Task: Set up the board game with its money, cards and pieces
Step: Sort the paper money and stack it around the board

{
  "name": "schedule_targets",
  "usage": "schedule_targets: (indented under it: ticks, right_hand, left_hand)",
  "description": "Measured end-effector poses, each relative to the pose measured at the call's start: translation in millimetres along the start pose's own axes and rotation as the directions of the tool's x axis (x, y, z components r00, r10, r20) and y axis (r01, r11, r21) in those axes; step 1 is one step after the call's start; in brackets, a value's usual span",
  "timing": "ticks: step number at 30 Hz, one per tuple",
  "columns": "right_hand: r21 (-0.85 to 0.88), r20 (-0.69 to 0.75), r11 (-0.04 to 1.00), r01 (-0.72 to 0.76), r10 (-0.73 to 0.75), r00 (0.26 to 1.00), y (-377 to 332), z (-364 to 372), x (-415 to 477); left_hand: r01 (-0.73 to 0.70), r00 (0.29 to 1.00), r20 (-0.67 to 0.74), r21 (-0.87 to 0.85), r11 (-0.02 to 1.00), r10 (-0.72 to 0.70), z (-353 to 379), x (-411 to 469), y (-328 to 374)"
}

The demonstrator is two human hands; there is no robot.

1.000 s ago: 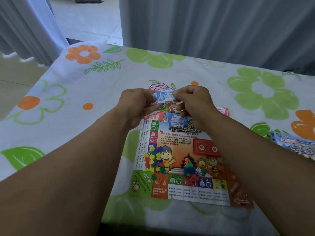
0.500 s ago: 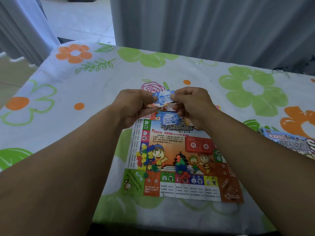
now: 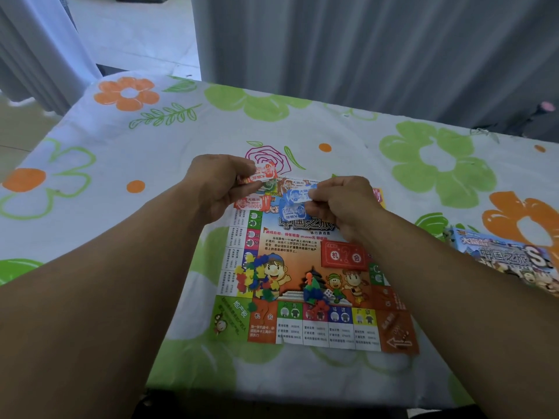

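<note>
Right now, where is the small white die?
In the head view, the white die lies on the game board, in its lower middle part. It sits just right of the small pile of coloured pawns.

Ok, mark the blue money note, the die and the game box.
blue money note (image 3: 295,195), head view, middle of its printed face
die (image 3: 328,294), head view, white top face
game box (image 3: 503,259), head view, printed lid

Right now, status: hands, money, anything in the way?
Left hand pinches red note; right hand pinches blue note. Both above far edge of board. Loose notes lie beneath; nothing blocking.
</note>
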State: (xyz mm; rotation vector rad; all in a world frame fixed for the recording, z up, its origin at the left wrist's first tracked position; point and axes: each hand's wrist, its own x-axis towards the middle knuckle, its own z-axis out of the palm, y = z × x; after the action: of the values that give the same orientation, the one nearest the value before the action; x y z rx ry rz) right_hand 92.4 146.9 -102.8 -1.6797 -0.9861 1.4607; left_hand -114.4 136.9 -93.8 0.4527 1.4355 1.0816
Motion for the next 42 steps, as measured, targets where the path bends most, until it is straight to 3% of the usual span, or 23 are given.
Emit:
schedule_targets:
  ticks: [10, 12, 16, 23, 32, 35, 38, 42]
  right_hand:
    - [-0.102, 0.046, 0.99, -0.097, 0.102, 0.994, 2, 3, -7]
    - [-0.243, 0.026, 0.969, -0.048, 0.056, 0.998, 3, 1, -6]
    - [-0.547, -0.053, 0.83, 0.112, -0.167, 0.985, 2, 1, 0]
    - [-0.26, 0.132, 0.927, 0.269, -0.242, 0.961, -10, 21, -18]
    - [-0.2, 0.084, 0.94, 0.277, -0.265, 0.961, -10, 32, -14]
    - [-0.104, 0.039, 0.974, 0.2, -0.197, 0.98, -9, 35, -9]
    - [-0.003, 0.029, 0.994, 0.111, -0.111, 0.993, -7, 39, -6]
    - [-0.124, 0.115, 0.992, 0.034, -0.02, 0.993, -1, 51, -8]
  left_hand:
    - [0.009, 0.999, 0.034, 0.008, 1.0, -0.009, 2, 0, 0]
    - [0.016, 0.999, 0.041, 0.006, 1.0, -0.017, 2, 0, 0]
    - [0.026, 0.997, 0.072, -0.001, 1.0, -0.025, 4, -2, 1]
    - [0.035, 0.989, 0.142, 0.067, 0.997, -0.044, 6, -10, 2]
    - [0.031, 0.989, 0.143, 0.065, 0.997, -0.04, -4, -12, 2]
    - [-0.001, 0.998, 0.067, 0.038, 0.999, -0.002, -11, -8, 2]
    - [-0.055, 0.993, -0.104, -0.012, 0.998, 0.053, -21, -1, 3]
    - [-0.097, 0.973, -0.216, -0.052, 0.994, 0.083, -35, 3, 4]
